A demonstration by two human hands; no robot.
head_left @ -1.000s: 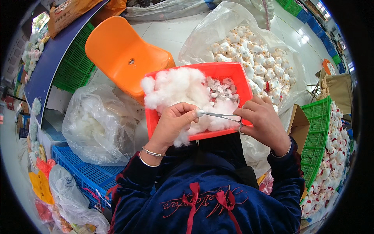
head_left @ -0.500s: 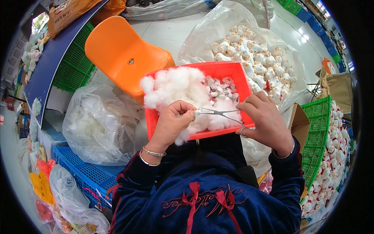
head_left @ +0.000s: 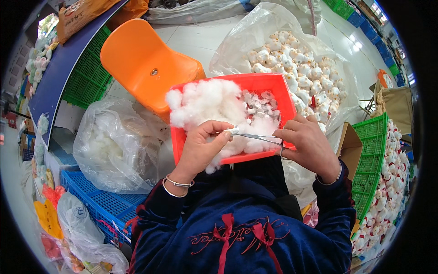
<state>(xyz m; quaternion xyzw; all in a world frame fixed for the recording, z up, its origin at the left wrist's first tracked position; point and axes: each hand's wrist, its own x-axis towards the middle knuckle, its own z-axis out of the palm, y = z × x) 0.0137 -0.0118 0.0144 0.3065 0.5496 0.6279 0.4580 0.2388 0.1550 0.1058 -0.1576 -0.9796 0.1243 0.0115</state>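
Between thumb and fingers, my left hand (head_left: 203, 145) pinches a small white fabric piece (head_left: 234, 130). My right hand (head_left: 310, 144) grips the finger loops of metal forceps (head_left: 258, 136), whose tips meet the white piece. I cannot see whether the tips go inside it. Both hands are over the near side of a red plastic tub (head_left: 288, 102). Fluffy white stuffing (head_left: 210, 102) fills the tub's left and front, and a heap of small grey-white flat pieces (head_left: 262, 104) lies at its back right.
Beyond the tub, a clear bag holds several small white plush pieces (head_left: 301, 68). An orange stool (head_left: 148, 68) stands far left, a plastic bag of stuffing (head_left: 114, 146) and blue crate (head_left: 98, 205) at left. To the right are a cardboard box (head_left: 350, 145) and green crate (head_left: 372, 164).
The forceps' handles have come together and the tool has swung closer to level. My right-hand fingers have closed in around the loops. My left hand has barely moved.
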